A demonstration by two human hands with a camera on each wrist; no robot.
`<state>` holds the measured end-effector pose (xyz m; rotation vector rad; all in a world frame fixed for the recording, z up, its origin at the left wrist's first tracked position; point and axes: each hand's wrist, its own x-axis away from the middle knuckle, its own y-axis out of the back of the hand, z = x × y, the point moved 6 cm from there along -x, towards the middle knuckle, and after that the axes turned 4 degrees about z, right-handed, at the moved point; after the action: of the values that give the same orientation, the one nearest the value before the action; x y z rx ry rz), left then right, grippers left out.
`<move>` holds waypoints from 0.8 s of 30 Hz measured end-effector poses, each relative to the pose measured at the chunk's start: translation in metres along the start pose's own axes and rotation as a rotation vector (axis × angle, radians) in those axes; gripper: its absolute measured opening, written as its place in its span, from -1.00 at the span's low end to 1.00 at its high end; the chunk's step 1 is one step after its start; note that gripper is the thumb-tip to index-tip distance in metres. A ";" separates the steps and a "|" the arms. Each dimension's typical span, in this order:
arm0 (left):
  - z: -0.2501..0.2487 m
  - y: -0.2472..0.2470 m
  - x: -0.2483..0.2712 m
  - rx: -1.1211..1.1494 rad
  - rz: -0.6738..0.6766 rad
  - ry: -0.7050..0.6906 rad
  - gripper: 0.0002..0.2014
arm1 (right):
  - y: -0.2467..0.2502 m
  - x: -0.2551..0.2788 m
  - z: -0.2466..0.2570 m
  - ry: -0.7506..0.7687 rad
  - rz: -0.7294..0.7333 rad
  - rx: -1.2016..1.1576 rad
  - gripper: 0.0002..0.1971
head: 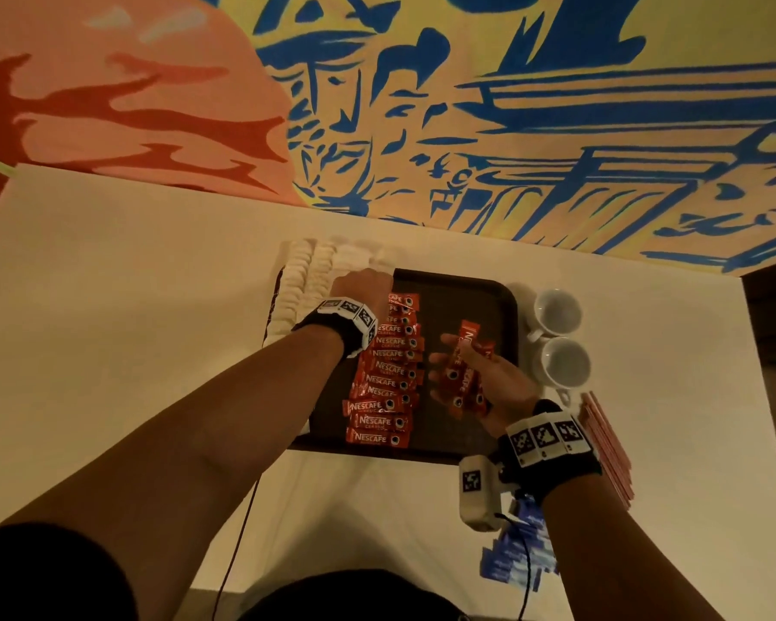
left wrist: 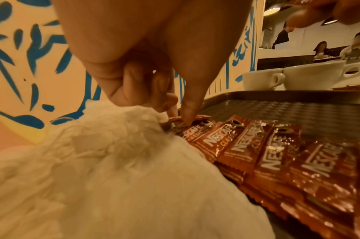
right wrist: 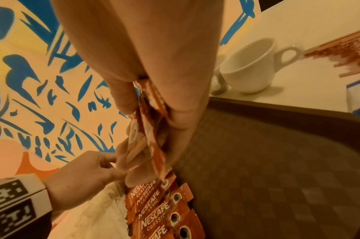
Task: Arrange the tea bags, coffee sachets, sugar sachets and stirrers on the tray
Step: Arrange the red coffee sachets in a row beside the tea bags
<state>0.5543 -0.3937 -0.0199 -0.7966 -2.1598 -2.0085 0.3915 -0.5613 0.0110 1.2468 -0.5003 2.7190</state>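
A dark tray (head: 467,298) carries a column of red coffee sachets (head: 388,374), overlapping from front to back. Rows of white tea bags (head: 305,280) fill its left side. At the far end of the column my left hand (head: 364,284) pinches the last coffee sachet (left wrist: 195,120) with curled fingers, close against the tea bags (left wrist: 113,161). Above the tray's bare middle, my right hand (head: 471,378) grips a bunch of coffee sachets (right wrist: 154,129). Pink stirrers (head: 605,441) and blue sugar sachets (head: 516,549) lie on the table, right of the tray.
Two white cups (head: 556,311) stand just past the tray's right rim. The white table ends at a painted wall (head: 511,127) behind the tray. A cable (head: 238,531) hangs at the front edge. The tray's right half (right wrist: 277,161) is bare.
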 end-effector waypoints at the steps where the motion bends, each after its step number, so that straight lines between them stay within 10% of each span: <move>1: 0.000 -0.001 -0.002 -0.008 -0.005 -0.001 -0.74 | 0.000 -0.001 -0.001 -0.002 0.006 -0.006 -0.65; 17: -0.003 0.034 0.044 0.170 -0.096 0.069 -0.66 | -0.017 0.029 0.011 -0.015 0.208 -0.189 -0.59; 24: -0.020 0.067 0.132 0.683 -0.140 -0.029 -0.77 | -0.012 0.062 0.005 0.054 0.200 -0.002 -0.56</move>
<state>0.4638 -0.3717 0.0965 -0.5745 -2.7101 -1.1421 0.3572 -0.5545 0.0637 1.1774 -0.6545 2.9057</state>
